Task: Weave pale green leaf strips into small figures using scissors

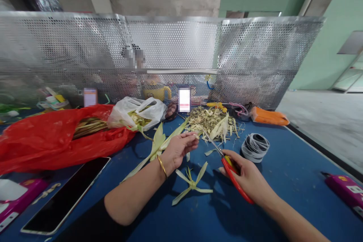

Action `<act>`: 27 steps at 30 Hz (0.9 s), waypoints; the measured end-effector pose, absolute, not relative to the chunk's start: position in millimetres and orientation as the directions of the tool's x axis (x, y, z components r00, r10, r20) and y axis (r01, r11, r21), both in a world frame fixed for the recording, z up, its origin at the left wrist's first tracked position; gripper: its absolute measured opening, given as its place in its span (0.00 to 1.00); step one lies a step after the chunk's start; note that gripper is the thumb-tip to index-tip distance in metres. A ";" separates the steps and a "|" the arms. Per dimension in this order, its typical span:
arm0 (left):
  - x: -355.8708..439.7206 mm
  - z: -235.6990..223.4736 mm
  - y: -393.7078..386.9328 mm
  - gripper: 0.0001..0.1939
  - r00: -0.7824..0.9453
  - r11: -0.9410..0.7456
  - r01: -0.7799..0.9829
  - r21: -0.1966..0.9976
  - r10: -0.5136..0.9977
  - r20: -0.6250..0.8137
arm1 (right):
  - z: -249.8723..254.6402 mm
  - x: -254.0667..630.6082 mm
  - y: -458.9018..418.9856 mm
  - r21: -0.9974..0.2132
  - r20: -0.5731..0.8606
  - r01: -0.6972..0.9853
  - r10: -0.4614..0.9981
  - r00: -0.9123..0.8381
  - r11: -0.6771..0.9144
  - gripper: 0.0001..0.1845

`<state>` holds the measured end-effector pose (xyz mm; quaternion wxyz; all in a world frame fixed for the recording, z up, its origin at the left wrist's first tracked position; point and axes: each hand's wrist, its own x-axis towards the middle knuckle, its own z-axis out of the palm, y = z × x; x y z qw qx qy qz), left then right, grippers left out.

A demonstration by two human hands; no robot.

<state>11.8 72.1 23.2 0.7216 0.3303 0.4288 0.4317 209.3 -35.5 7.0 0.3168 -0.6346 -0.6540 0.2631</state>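
My right hand (249, 176) grips scissors (231, 176) with red and yellow handles. Their blades point up and left towards my left hand (179, 148), whose fingers are pinched together. A small pale bit shows at the left fingertips, too small to name. Below the hands, a star-shaped piece of pale green leaf strips (193, 184) lies on the blue table (204, 223). Long pale leaves (159, 140) lie beside and partly behind my left hand. Beyond the scissors is a heap of dry leaf scraps (204, 121).
A spool of grey string (255, 147) and an orange pack (269, 116) are on the right. Leftward lie a red plastic bag (56, 132), a white bag (136, 109) and a black phone (68, 196). A perforated metal screen (170, 41) closes the table's back.
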 end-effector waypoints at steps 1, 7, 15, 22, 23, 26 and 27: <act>10.9 24.4 72.4 0.05 0.261 0.415 -0.355 0.838 0.905 -0.337 | 7.9 209.3 -36.1 -0.733 0.089 0.677 0.996 0.005 0.062 0.30; 8.6 34.4 69.3 0.02 0.283 0.478 -0.464 0.746 0.878 -0.387 | 15.9 207.3 -40.6 -0.571 0.207 0.804 0.977 -0.056 0.167 0.28; 16.1 39.7 58.7 0.01 0.320 0.541 -0.457 0.706 0.840 -0.438 | 15.3 206.0 -41.6 -0.441 0.306 0.865 0.946 -0.106 0.239 0.27; 16.9 40.2 56.4 0.06 0.379 0.606 -0.503 0.617 0.796 -0.472 | 15.2 204.6 -43.3 -0.364 0.338 0.894 0.931 -0.133 0.260 0.25; 16.8 40.2 56.1 0.07 0.384 0.610 -0.508 0.608 0.792 -0.474 | 14.8 204.5 -43.3 -0.351 0.344 0.899 0.929 -0.136 0.262 0.25; 17.1 39.8 55.1 0.07 0.391 0.618 -0.518 0.591 0.786 -0.479 | 13.1 204.3 -42.8 -0.320 0.352 0.911 0.925 -0.140 0.260 0.25; 17.4 39.8 54.8 0.07 0.390 0.618 -0.521 0.589 0.786 -0.480 | 12.7 204.2 -42.6 -0.312 0.350 0.914 0.926 -0.142 0.258 0.25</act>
